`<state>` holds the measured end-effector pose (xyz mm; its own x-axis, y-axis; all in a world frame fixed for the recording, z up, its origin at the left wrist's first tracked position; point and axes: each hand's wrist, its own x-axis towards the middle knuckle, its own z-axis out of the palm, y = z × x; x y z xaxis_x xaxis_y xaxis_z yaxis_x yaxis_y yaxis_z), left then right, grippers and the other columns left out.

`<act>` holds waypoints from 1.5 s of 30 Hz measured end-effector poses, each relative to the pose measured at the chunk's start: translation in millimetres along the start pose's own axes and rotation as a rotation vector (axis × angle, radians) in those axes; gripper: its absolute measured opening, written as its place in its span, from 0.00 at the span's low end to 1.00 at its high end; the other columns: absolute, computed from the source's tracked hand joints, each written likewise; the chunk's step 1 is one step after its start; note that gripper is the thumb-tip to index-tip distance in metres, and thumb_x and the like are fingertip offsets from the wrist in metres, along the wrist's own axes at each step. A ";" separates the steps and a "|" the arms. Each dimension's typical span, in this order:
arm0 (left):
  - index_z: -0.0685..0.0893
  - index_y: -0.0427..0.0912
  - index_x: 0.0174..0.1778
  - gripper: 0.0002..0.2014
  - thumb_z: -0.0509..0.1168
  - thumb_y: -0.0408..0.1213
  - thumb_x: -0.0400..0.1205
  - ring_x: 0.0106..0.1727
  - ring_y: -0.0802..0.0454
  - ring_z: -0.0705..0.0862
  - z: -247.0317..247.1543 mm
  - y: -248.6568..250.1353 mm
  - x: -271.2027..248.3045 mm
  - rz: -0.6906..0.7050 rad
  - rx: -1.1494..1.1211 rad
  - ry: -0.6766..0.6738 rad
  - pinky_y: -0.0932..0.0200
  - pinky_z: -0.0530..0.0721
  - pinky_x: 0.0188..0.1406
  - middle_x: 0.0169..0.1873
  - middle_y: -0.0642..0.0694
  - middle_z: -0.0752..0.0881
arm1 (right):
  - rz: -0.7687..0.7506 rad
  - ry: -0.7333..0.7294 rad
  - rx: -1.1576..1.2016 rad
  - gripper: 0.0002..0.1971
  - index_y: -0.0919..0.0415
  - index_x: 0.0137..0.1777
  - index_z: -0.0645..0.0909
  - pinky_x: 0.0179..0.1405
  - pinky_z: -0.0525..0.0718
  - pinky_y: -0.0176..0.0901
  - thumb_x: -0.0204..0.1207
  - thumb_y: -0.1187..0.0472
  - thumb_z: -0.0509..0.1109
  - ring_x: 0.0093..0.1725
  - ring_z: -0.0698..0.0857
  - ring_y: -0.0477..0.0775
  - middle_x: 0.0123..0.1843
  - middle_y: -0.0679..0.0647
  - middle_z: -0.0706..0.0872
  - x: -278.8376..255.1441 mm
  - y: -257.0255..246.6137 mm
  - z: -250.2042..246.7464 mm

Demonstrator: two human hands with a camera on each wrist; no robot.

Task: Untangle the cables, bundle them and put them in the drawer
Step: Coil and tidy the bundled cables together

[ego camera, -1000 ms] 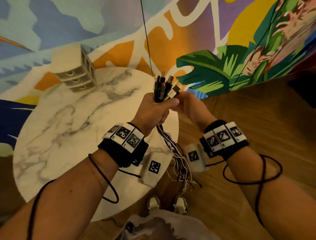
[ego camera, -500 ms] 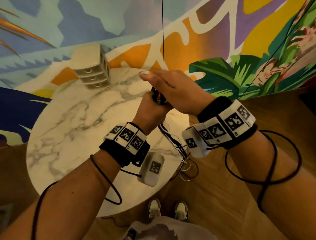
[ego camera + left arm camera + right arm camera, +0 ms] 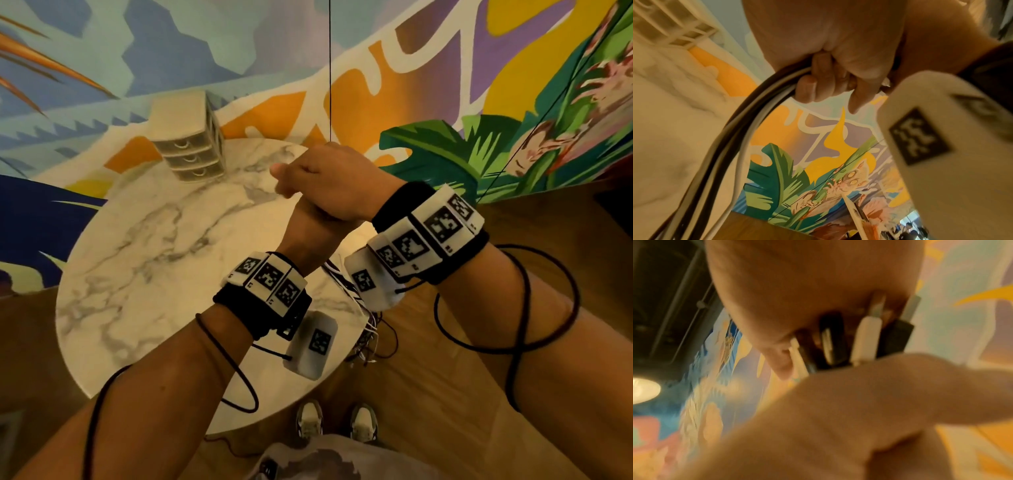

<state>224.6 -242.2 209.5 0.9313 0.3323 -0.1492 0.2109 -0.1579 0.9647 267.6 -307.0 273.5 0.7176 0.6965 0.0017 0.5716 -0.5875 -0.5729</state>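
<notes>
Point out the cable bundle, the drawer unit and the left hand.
cable bundle [image 3: 731, 146], left wrist view, mid-run of strands.
drawer unit [image 3: 186, 145], head view, top drawer front.
left hand [image 3: 310, 233], head view, back of hand.

Lighting: warm, dim, yellowish; lit lamp [image 3: 643, 391] glaring left of the right hand [image 3: 807, 296]. Head view: sharp, edges bowed. Right wrist view: heavily blurred. Left wrist view: soft, nearest parts out of focus.
</notes>
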 end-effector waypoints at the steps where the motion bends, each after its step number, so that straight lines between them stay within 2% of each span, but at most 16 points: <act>1: 0.80 0.39 0.41 0.07 0.60 0.25 0.82 0.37 0.65 0.82 1.4 -0.7 0.7 0.037 -0.012 -0.078 0.69 0.76 0.40 0.34 0.48 0.85 | 0.006 0.007 0.132 0.25 0.58 0.53 0.88 0.63 0.78 0.54 0.85 0.45 0.52 0.56 0.85 0.52 0.54 0.50 0.90 -0.3 -1.8 -0.6; 3: 0.78 0.39 0.29 0.12 0.68 0.24 0.77 0.22 0.53 0.70 -3.4 -0.2 0.3 0.080 -0.032 -0.158 0.61 0.69 0.25 0.18 0.52 0.77 | 0.041 0.079 0.416 0.25 0.59 0.59 0.85 0.64 0.78 0.56 0.86 0.46 0.49 0.59 0.86 0.53 0.59 0.54 0.89 -0.5 -1.3 -6.7; 5: 0.77 0.46 0.28 0.15 0.69 0.26 0.77 0.19 0.53 0.66 -16.8 -7.3 -0.5 0.054 -0.107 -0.128 0.63 0.66 0.23 0.14 0.56 0.73 | 0.084 0.232 0.690 0.27 0.56 0.61 0.84 0.64 0.77 0.52 0.87 0.46 0.44 0.58 0.87 0.44 0.59 0.50 0.89 0.9 8.1 -20.2; 7: 0.77 0.49 0.30 0.15 0.70 0.27 0.77 0.18 0.54 0.64 -20.4 -9.4 4.2 0.043 -0.148 -0.127 0.63 0.64 0.21 0.13 0.56 0.71 | 0.128 0.322 0.744 0.28 0.56 0.64 0.83 0.66 0.74 0.48 0.87 0.45 0.43 0.58 0.86 0.40 0.61 0.48 0.88 2.9 21.1 -31.9; 10: 0.78 0.47 0.34 0.12 0.69 0.26 0.77 0.17 0.55 0.64 -21.3 -7.2 4.7 0.044 -0.136 -0.149 0.64 0.65 0.20 0.13 0.56 0.70 | 0.140 0.207 0.576 0.29 0.54 0.64 0.83 0.69 0.71 0.45 0.85 0.40 0.45 0.62 0.83 0.40 0.63 0.46 0.87 6.0 23.6 -27.0; 13: 0.76 0.42 0.30 0.14 0.65 0.22 0.78 0.17 0.63 0.71 -16.4 -2.4 2.2 0.126 -0.065 -0.218 0.71 0.69 0.20 0.12 0.57 0.75 | 0.119 0.010 0.263 0.30 0.60 0.61 0.84 0.65 0.72 0.47 0.84 0.38 0.49 0.63 0.82 0.54 0.63 0.53 0.86 7.5 13.0 -8.1; 16: 0.77 0.25 0.32 0.08 0.63 0.19 0.78 0.21 0.67 0.78 -14.1 -2.7 4.8 0.173 0.043 -0.239 0.76 0.71 0.23 0.17 0.57 0.76 | 0.094 -0.009 0.039 0.31 0.68 0.57 0.83 0.61 0.78 0.55 0.84 0.40 0.51 0.55 0.83 0.61 0.56 0.62 0.87 8.8 8.5 7.1; 19: 0.74 0.36 0.30 0.12 0.65 0.21 0.77 0.21 0.67 0.78 -13.1 -9.0 9.4 0.118 0.075 -0.209 0.74 0.70 0.22 0.20 0.56 0.75 | 0.083 0.023 -0.100 0.29 0.70 0.49 0.83 0.50 0.78 0.52 0.86 0.46 0.50 0.47 0.83 0.61 0.44 0.61 0.86 12.2 11.9 14.4; 22: 0.72 0.44 0.26 0.18 0.64 0.25 0.80 0.28 0.64 0.80 -10.6 -10.6 8.0 0.076 0.143 -0.223 0.72 0.69 0.28 0.18 0.58 0.75 | 0.097 -0.007 0.104 0.26 0.66 0.49 0.84 0.52 0.78 0.48 0.86 0.46 0.51 0.46 0.83 0.55 0.44 0.56 0.86 13.3 14.9 17.4; 24: 0.75 0.46 0.28 0.17 0.67 0.24 0.78 0.20 0.65 0.76 -12.4 -9.2 4.1 0.055 0.019 -0.207 0.71 0.69 0.23 0.13 0.58 0.76 | 0.106 0.045 0.525 0.21 0.64 0.57 0.84 0.54 0.80 0.35 0.86 0.51 0.54 0.51 0.85 0.51 0.50 0.52 0.88 8.5 21.5 11.0; 26: 0.75 0.47 0.28 0.16 0.69 0.23 0.76 0.16 0.61 0.71 -19.3 -11.6 2.2 0.032 -0.068 -0.196 0.66 0.68 0.22 0.13 0.57 0.74 | 0.042 0.157 0.655 0.13 0.60 0.51 0.84 0.52 0.81 0.34 0.84 0.57 0.59 0.53 0.86 0.47 0.52 0.50 0.89 -0.1 31.4 -1.7; 28: 0.76 0.47 0.29 0.16 0.70 0.24 0.75 0.17 0.55 0.66 -24.0 -13.9 2.1 0.020 -0.111 -0.197 0.63 0.66 0.22 0.14 0.56 0.71 | -0.057 0.180 0.569 0.07 0.55 0.42 0.83 0.53 0.84 0.39 0.80 0.62 0.66 0.52 0.86 0.44 0.50 0.50 0.89 -8.8 38.8 -11.5; 31: 0.77 0.45 0.34 0.13 0.69 0.23 0.76 0.17 0.53 0.65 -25.7 -15.6 4.0 0.032 -0.128 -0.200 0.62 0.65 0.18 0.15 0.52 0.69 | -0.111 0.098 0.297 0.02 0.56 0.43 0.86 0.54 0.84 0.46 0.72 0.59 0.75 0.53 0.84 0.43 0.52 0.49 0.87 -18.6 39.4 -16.4; 35: 0.78 0.49 0.36 0.14 0.68 0.23 0.76 0.16 0.54 0.65 -25.7 -16.7 6.6 0.050 -0.132 -0.174 0.64 0.65 0.17 0.15 0.54 0.69 | -0.144 0.161 0.141 0.06 0.52 0.45 0.88 0.52 0.79 0.39 0.70 0.53 0.76 0.53 0.81 0.43 0.51 0.47 0.86 -20.4 39.8 -12.7; 40: 0.79 0.47 0.32 0.14 0.68 0.23 0.76 0.15 0.54 0.65 -23.0 -18.2 7.6 0.058 -0.091 -0.167 0.64 0.64 0.18 0.14 0.54 0.70 | -0.129 0.077 0.100 0.09 0.53 0.47 0.89 0.46 0.77 0.26 0.71 0.51 0.75 0.50 0.81 0.41 0.51 0.46 0.86 -20.0 37.7 -13.8; 45: 0.75 0.47 0.26 0.16 0.70 0.26 0.75 0.17 0.54 0.65 -18.3 -21.2 6.9 0.033 0.006 -0.144 0.64 0.65 0.18 0.14 0.54 0.69 | -0.067 0.046 -0.005 0.10 0.59 0.41 0.88 0.48 0.83 0.52 0.74 0.53 0.72 0.47 0.84 0.51 0.46 0.51 0.86 -12.9 33.0 -17.6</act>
<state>221.1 -219.5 192.0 0.9707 0.1898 -0.1470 0.1803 -0.1720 0.9685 284.3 -342.6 269.1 0.6950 0.7148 0.0780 0.6211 -0.5421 -0.5660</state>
